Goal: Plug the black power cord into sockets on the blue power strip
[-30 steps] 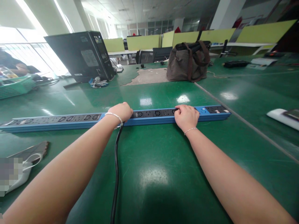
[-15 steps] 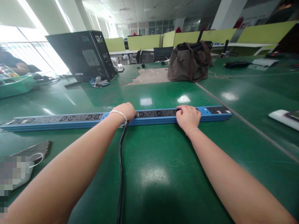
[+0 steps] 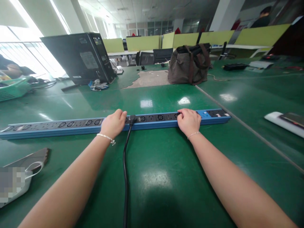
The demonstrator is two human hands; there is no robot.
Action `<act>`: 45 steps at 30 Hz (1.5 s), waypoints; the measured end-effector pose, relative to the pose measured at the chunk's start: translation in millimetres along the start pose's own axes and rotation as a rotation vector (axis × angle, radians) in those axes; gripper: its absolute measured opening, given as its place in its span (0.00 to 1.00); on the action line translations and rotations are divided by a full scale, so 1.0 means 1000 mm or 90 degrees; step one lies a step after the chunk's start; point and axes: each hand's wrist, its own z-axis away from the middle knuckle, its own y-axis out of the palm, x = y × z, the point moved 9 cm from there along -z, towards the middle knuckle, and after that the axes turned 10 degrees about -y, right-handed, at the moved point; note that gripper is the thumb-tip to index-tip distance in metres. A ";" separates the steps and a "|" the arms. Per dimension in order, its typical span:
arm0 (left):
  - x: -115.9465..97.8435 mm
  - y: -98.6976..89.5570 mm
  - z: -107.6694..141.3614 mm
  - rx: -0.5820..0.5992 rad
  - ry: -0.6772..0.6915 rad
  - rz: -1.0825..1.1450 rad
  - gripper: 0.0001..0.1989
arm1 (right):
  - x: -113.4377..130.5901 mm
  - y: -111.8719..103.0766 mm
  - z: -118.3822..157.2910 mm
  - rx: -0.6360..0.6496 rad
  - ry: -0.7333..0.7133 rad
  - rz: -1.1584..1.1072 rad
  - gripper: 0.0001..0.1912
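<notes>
A long blue power strip (image 3: 156, 123) with black sockets lies across the green table. The black plug (image 3: 132, 119) sits in a socket near its middle, and its black cable (image 3: 125, 167) runs down toward me. Just left of the plug, my left hand (image 3: 114, 123) rests at the strip with its fingers closed together; what they grip, if anything, is hidden. My right hand (image 3: 189, 120) is wrapped over the strip right of the middle, its fingers on the far edge.
Behind the strip stand a black computer case (image 3: 87, 60), gloves (image 3: 98, 85) and a brown bag (image 3: 187, 65). A green basket (image 3: 14, 88) is at the left, a white device (image 3: 280, 120) at the right. Two people are partly visible farther off.
My left hand has let go of the plug and moved left along the strip, so the plug now shows. My right hand keeps its hold.
</notes>
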 end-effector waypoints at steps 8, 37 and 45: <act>0.024 0.030 0.034 -0.134 0.158 -0.048 0.28 | 0.112 -0.019 0.017 0.045 -0.257 -0.110 0.18; 0.027 0.029 0.037 -0.105 0.169 0.099 0.28 | 0.238 0.033 0.027 0.375 -0.076 0.140 0.30; 0.026 0.030 0.034 -0.108 0.143 0.111 0.27 | 0.237 0.039 0.015 0.387 -0.084 0.128 0.24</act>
